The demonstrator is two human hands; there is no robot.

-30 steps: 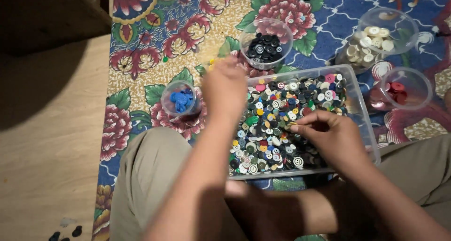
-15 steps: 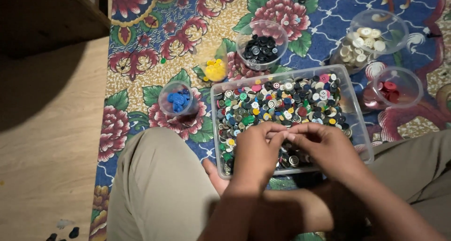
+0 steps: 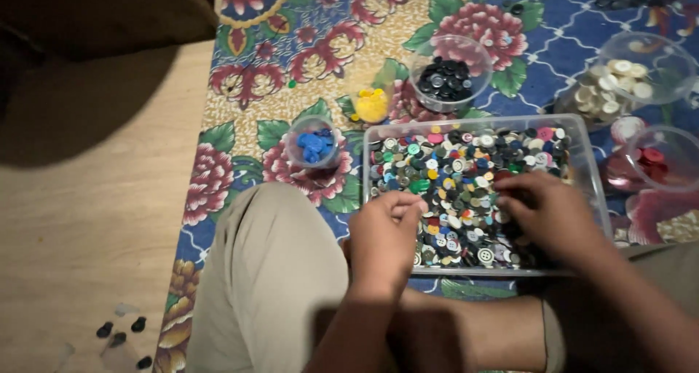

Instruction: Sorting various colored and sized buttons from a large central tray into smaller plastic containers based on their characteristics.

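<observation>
A clear plastic tray (image 3: 366, 171) full of mixed coloured buttons (image 3: 459, 173) lies on a flowered rug in front of my crossed legs. My left hand (image 3: 382, 238) rests at the tray's near left corner, fingers curled and pinched together just above the buttons; whether a button sits between them is hidden. My right hand (image 3: 546, 213) is inside the tray at the right, fingertips spread down onto the buttons, with nothing visibly held.
Around the tray stand a small cup of blue buttons (image 3: 313, 144), a cup of yellow buttons (image 3: 372, 105), a bowl of black buttons (image 3: 450, 76), a bowl of cream buttons (image 3: 617, 82) and a bowl of red buttons (image 3: 655, 158). Several small dark pieces (image 3: 120, 333) lie on the wooden floor at left.
My left hand has come back from beyond the tray's far left corner to its near left corner. My right hand stayed in the tray, shifting slightly right.
</observation>
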